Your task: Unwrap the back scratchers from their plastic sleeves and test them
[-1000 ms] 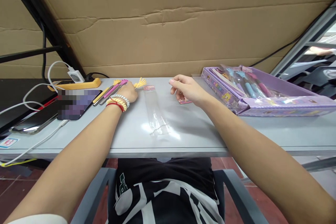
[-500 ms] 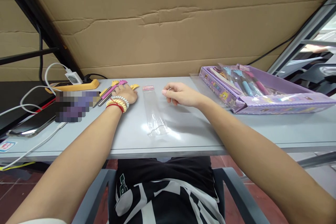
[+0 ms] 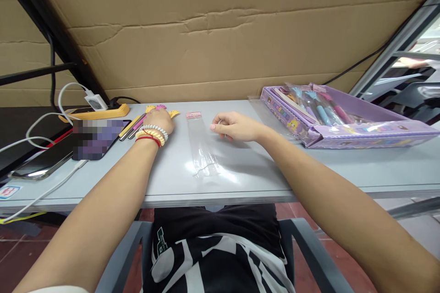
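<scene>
My left hand (image 3: 158,121), wearing beaded and corded bracelets, is curled down over the far end of a few pens. A yellow pen (image 3: 129,128) and a pink pen (image 3: 139,123) stick out on its left. A yellow hand-shaped pen top (image 3: 173,113) shows just beyond its fingers, which are partly hidden and closed around that pen. My right hand (image 3: 235,126) hovers above the table with fingers loosely curled, thumb by the index finger, and nothing visible in it. Between both hands a clear plastic sleeve (image 3: 201,146) with a pink header lies flat.
On the right stands a purple open box (image 3: 371,135) of wrapped pens, with clear plastic beside it. To the left are a phone (image 3: 103,139), a second dark device (image 3: 41,160), white cables and a yellow power strip (image 3: 118,111). Cardboard (image 3: 213,55) lines the back.
My left hand has shifted slightly left and its fingers have curled down over the pens. The right hand has moved slightly left and down. The sleeve stays put.
</scene>
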Action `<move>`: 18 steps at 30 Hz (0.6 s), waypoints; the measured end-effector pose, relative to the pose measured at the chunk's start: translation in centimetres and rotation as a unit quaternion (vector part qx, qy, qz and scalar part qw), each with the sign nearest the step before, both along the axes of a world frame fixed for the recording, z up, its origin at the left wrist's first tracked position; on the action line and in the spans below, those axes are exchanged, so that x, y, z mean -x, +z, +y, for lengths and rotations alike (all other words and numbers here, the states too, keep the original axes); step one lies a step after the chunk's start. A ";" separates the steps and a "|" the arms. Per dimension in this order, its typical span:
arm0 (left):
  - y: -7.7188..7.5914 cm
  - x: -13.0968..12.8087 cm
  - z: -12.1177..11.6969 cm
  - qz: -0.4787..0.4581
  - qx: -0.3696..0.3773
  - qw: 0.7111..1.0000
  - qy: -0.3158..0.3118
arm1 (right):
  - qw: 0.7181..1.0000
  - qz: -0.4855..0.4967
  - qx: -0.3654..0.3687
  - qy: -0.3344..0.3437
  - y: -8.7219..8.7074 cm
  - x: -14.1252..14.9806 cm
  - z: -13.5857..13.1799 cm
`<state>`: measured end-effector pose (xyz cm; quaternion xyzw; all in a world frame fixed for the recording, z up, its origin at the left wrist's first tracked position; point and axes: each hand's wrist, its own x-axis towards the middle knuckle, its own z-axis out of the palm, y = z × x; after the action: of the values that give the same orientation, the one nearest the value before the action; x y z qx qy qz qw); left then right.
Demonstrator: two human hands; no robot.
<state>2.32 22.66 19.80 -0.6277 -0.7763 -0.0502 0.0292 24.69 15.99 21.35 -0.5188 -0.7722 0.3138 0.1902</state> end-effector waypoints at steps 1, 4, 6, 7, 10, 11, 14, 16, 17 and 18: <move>0.1 0.1 0.0 0.009 0.003 1.000 0.000 | 1.000 -0.003 0.001 0.001 0.0 0.0 0.0; 0.3 0.0 -0.1 0.031 0.029 0.999 -0.005 | 1.000 -0.011 0.004 0.004 0.0 0.1 0.0; 0.5 -0.1 -0.2 0.032 0.057 0.998 -0.002 | 1.000 -0.016 0.005 0.007 0.0 0.1 0.0; 0.5 -0.2 -0.2 0.029 0.068 0.997 0.004 | 1.000 -0.019 0.005 0.008 0.0 0.1 0.0; 0.4 -0.5 -0.2 0.019 0.072 0.997 0.024 | 1.000 -0.026 0.001 0.012 0.0 0.1 0.0; 0.3 -0.5 -0.1 0.019 0.064 0.997 0.028 | 1.000 -0.027 0.000 0.014 0.0 0.1 0.0; -0.1 -0.5 -0.2 0.029 0.006 0.999 0.028 | 0.999 -0.033 -0.003 0.020 0.0 0.1 -0.1; -0.2 -0.4 -0.3 0.032 -0.040 0.999 0.018 | 0.999 -0.038 -0.006 0.024 0.0 0.1 0.0; -0.2 -0.4 -0.4 0.029 -0.054 0.998 0.012 | 0.999 -0.041 -0.007 0.026 0.0 0.1 0.0; -0.1 -0.3 -0.5 0.023 -0.058 0.998 0.006 | 0.999 -0.042 -0.008 0.028 -0.1 0.0 0.0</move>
<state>2.64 22.14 19.65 -0.6214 -0.7749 -0.0804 0.0836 24.65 16.03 21.26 -0.5080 -0.7963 0.2908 0.1525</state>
